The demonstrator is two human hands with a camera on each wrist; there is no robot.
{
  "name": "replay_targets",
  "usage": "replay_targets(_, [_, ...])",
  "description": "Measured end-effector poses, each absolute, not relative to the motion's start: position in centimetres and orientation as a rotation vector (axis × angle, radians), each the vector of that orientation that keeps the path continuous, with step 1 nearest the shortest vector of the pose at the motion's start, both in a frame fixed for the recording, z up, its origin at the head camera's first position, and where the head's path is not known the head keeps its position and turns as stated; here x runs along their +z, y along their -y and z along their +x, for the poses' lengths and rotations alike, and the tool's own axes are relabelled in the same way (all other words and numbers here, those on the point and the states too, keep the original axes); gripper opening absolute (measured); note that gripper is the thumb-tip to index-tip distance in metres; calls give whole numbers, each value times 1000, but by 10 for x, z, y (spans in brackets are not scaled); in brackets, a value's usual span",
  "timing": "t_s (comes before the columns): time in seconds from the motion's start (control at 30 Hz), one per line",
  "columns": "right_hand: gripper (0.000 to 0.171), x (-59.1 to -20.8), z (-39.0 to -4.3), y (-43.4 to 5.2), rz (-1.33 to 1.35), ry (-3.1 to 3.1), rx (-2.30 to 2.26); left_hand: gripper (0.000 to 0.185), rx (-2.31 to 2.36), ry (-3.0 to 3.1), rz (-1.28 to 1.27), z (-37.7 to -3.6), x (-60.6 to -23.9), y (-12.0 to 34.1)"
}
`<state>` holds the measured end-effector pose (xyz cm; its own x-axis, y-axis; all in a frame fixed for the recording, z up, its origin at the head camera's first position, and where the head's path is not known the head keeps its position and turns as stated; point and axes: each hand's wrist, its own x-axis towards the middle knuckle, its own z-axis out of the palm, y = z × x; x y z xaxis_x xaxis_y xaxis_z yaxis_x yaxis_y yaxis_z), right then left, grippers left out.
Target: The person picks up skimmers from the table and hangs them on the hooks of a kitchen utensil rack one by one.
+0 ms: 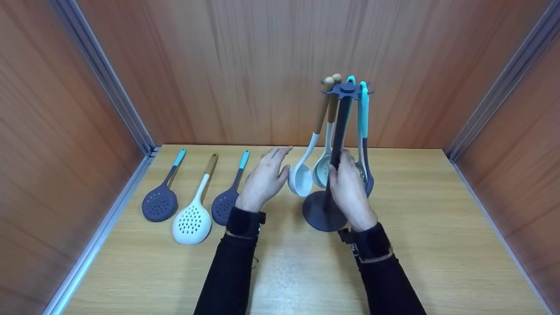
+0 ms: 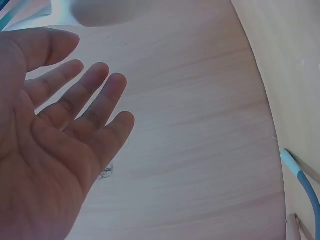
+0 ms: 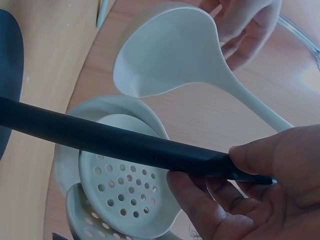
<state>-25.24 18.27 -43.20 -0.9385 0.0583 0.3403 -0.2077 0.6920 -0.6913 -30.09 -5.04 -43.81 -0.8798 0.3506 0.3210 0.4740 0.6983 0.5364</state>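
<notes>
While the right hand point(image 1: 350, 186) curls its grip around the smooth dark pole of the utensil stand point(image 1: 326, 214), the left hand point(image 1: 264, 179) hovers open-fingered beside a glossy white ladle point(image 1: 301, 177). Three perforated skimmers point(image 1: 191, 221) lie on the pale wood-grain desk point(image 1: 437, 227), between brown panelled walls; perhaps four utensils hang.

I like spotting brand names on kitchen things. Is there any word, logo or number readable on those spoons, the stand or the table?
None: no word, label, brand or number shows anywhere.
The utensil stand, white ladle, three skimmers lying on the table and the wooden walls are all plain.
</notes>
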Motion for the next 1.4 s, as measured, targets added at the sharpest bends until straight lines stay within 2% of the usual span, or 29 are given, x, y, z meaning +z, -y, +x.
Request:
replay_targets(0.47, [38, -433, -252, -184, 110, 2566, 1084, 53, -733, 2843, -672, -311, -459, 75])
replay_targets(1.4, [37, -433, -252, -184, 128, 2544, 1102, 50, -468, 2863, -387, -309, -495, 108])
